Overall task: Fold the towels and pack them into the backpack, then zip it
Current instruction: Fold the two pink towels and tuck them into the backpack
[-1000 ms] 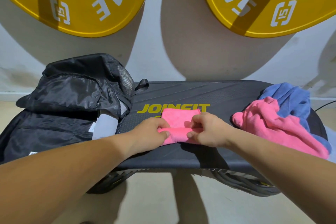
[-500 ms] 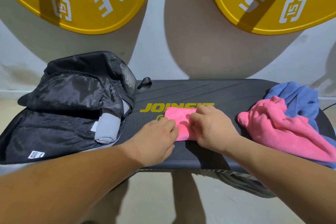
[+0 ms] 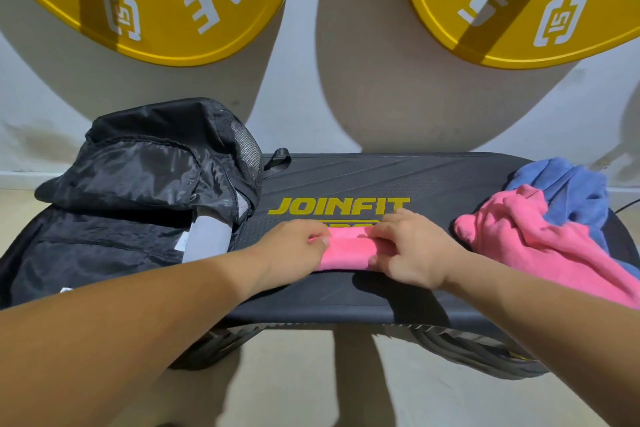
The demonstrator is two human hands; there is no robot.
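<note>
A small folded pink towel (image 3: 346, 248) lies on the black step platform (image 3: 450, 180), just below its yellow lettering. My left hand (image 3: 291, 248) holds the towel's left end with curled fingers. My right hand (image 3: 408, 250) grips its right end, thumb under the near edge. An open black backpack (image 3: 138, 191) sits at the platform's left end with a folded grey towel (image 3: 207, 237) standing in its opening. At the right end lies a crumpled pink towel (image 3: 533, 239) on top of a blue towel (image 3: 571, 184).
Two large yellow weight plates (image 3: 166, 0) lean on the wall behind the platform. A black cable (image 3: 627, 204) runs off at the far right. Bare floor lies in front of the platform.
The pink towel has been folded smaller, from a wider piece into a compact bundle. Both hands have closed in on its two ends.
</note>
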